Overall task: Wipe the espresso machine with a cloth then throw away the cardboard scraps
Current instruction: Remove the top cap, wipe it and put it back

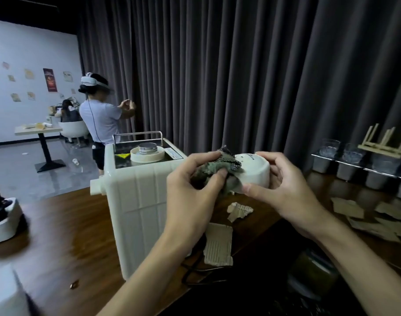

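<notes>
The cream espresso machine (135, 201) stands on the dark wooden counter (65, 242), with a cream dish and a metal cap on its top. My left hand (192, 190) is shut on a crumpled grey-green cloth (217, 169) and presses it against a white cup (254, 169). My right hand (283, 185) holds that cup upside down, above the counter and just right of the machine. Cardboard scraps lie below my hands: a small torn one (239, 210) and a larger corrugated one (218, 244). More flat cardboard pieces (377, 217) lie at the right.
A rack with glasses and grey cups (354, 163) and a small wooden stand (382, 142) sit at the right against the dark curtain. A white appliance (2, 220) is at the left edge. A person wearing a headset (101, 115) stands behind the machine near a small table (38, 130).
</notes>
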Tool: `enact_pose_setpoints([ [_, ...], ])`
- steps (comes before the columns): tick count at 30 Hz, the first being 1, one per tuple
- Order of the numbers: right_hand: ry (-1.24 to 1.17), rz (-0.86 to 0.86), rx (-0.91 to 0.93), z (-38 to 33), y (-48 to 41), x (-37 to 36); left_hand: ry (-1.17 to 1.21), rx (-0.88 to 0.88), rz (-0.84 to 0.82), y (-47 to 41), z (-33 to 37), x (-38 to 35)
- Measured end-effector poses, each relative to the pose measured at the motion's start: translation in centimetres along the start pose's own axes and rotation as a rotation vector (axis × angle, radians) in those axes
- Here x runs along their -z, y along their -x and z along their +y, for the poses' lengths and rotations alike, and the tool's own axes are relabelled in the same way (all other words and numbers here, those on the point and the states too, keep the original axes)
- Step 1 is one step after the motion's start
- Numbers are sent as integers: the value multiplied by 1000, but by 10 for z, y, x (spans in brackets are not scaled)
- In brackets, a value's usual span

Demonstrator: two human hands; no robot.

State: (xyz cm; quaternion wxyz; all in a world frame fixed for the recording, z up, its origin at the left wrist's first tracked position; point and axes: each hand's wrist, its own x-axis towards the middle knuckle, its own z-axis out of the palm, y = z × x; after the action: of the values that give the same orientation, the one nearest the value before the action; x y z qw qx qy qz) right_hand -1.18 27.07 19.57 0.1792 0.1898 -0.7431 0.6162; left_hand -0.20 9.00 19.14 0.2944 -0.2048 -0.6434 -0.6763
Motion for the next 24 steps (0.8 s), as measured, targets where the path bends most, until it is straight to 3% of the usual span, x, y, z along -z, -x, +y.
enact_pose_setpoints([
  [6,11,-12,-39,10,16,11,82,159,68,-3,-14,-18],
  [15,-22,101,-23,11,22,30,585,535,-192,5,-6,-26],
  [20,-75,97,-22,11,24,38,479,479,-280,0,-15,-17],
  [24,-94,54,-25,11,25,41,417,534,-300,-5,-20,-16],
])
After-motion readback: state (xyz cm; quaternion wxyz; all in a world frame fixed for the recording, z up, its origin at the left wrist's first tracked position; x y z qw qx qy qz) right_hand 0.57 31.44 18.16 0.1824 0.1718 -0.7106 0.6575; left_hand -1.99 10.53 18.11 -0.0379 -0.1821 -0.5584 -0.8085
